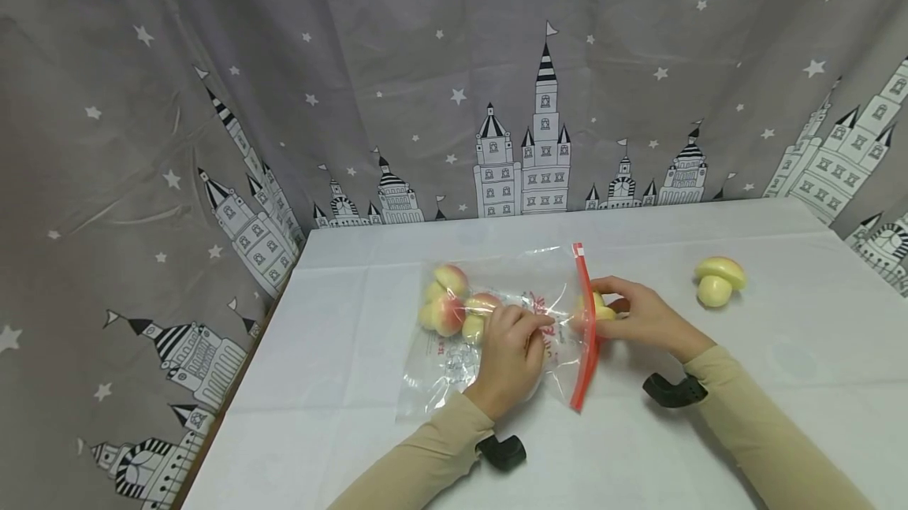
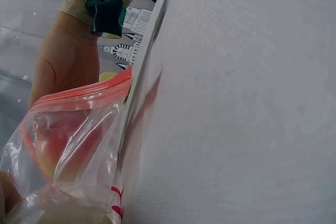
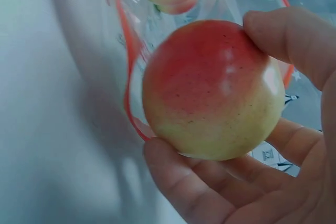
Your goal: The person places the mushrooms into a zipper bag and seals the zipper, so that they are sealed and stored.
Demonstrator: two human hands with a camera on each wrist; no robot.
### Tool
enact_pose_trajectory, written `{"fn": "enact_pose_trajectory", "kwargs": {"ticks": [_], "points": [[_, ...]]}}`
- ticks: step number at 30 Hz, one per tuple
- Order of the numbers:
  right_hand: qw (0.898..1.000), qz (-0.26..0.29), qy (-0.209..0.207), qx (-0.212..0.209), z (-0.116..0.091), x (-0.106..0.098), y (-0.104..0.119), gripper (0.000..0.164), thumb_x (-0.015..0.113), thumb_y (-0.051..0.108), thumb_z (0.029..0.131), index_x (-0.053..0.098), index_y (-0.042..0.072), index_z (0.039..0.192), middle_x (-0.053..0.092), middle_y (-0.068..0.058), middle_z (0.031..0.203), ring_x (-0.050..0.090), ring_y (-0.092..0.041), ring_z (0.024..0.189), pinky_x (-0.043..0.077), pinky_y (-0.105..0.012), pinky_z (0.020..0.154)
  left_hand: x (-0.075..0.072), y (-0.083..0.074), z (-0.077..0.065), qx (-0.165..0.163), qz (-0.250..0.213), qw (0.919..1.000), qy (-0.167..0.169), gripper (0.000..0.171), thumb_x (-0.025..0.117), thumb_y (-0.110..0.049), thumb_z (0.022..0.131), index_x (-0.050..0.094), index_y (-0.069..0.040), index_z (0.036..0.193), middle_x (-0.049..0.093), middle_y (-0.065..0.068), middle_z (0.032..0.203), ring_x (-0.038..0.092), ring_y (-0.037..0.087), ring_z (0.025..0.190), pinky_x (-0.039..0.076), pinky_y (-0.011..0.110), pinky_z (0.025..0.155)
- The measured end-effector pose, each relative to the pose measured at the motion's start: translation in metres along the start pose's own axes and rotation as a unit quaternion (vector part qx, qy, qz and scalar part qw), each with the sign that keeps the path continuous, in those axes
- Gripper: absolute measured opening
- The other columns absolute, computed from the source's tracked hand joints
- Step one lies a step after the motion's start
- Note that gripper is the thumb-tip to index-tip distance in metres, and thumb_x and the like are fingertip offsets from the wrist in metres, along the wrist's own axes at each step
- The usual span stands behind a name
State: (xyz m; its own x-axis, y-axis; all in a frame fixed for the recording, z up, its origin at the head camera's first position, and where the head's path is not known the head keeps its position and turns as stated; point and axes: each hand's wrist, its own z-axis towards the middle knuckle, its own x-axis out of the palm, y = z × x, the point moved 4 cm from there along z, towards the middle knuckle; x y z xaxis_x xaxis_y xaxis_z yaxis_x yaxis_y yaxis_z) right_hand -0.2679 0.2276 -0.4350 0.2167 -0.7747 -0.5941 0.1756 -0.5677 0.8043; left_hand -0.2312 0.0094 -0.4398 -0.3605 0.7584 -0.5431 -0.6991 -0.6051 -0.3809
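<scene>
A clear zip bag (image 1: 511,277) with a red seal strip lies on the table, its mouth facing right. Inside, at its left end, are several toy mushrooms (image 1: 448,314) with red and yellow caps. My left hand (image 1: 507,352) is over the middle of the bag and pinches its upper film. At the mouth, my right hand (image 1: 638,317) grips a toy mushroom (image 3: 210,93) by its round cap, partly within the opening. In the right wrist view the cap hides its stem. The left wrist view shows this mushroom (image 2: 65,145) through the plastic.
Another toy mushroom (image 1: 718,281) lies to the right of my right hand on the white-covered table (image 1: 340,321). A grey curtain (image 1: 426,61) printed with castles and stars hangs behind and at the left. Black wrist bands (image 1: 502,452) are on both arms.
</scene>
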Motion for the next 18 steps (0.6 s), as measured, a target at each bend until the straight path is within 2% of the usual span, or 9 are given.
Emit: {"fn": "enact_pose_trajectory", "kwargs": {"ticks": [2, 8, 14, 18], "points": [[1.000, 0.006, -0.001, 0.000, 0.001, 0.004, -0.001, 0.065, 0.082, 0.035, 0.082, 0.059, 0.009, 0.136, 0.066, -0.014, 0.128, 0.069, -0.022, 0.098, 0.050, -0.036, 0.081, 0.000, 0.000, 0.000, -0.003, 0.000, 1.0000, 0.003, 0.027, 0.064, 0.002, 0.078, 0.078, -0.014, 0.094, 0.064, -0.004, 0.083, 0.056, 0.018, 0.082, 0.045, 0.033, 0.079], [0.999, 0.033, 0.006, -0.006, 0.005, 0.015, 0.000, 0.062, 0.083, 0.030, 0.082, 0.060, 0.006, 0.134, 0.069, -0.016, 0.118, 0.071, -0.021, 0.092, 0.051, -0.035, 0.074, 0.000, 0.001, 0.000, -0.008, -0.004, 0.9999, 0.009, 0.027, 0.064, 0.002, 0.078, 0.078, -0.014, 0.095, 0.064, -0.004, 0.084, 0.056, 0.018, 0.082, 0.045, 0.034, 0.080], [0.999, 0.029, -0.017, -0.015, 0.009, 0.021, 0.000, 0.059, 0.078, 0.018, 0.085, 0.057, -0.003, 0.135, 0.065, -0.026, 0.125, 0.073, -0.029, 0.098, 0.054, -0.031, 0.070, 0.002, 0.001, -0.001, -0.007, -0.007, 0.9999, 0.013, 0.028, 0.064, 0.001, 0.079, 0.078, -0.016, 0.097, 0.065, -0.002, 0.084, 0.056, 0.019, 0.084, 0.044, 0.034, 0.081], [0.999, 0.037, -0.021, -0.009, 0.010, 0.026, 0.000, 0.057, 0.077, 0.015, 0.087, 0.056, -0.004, 0.136, 0.064, -0.028, 0.128, 0.073, -0.028, 0.097, 0.055, -0.027, 0.070, 0.001, 0.001, -0.001, 0.000, -0.007, 1.0000, 0.004, 0.027, 0.065, 0.000, 0.079, 0.078, -0.016, 0.096, 0.066, -0.001, 0.085, 0.057, 0.019, 0.084, 0.044, 0.034, 0.081]]}}
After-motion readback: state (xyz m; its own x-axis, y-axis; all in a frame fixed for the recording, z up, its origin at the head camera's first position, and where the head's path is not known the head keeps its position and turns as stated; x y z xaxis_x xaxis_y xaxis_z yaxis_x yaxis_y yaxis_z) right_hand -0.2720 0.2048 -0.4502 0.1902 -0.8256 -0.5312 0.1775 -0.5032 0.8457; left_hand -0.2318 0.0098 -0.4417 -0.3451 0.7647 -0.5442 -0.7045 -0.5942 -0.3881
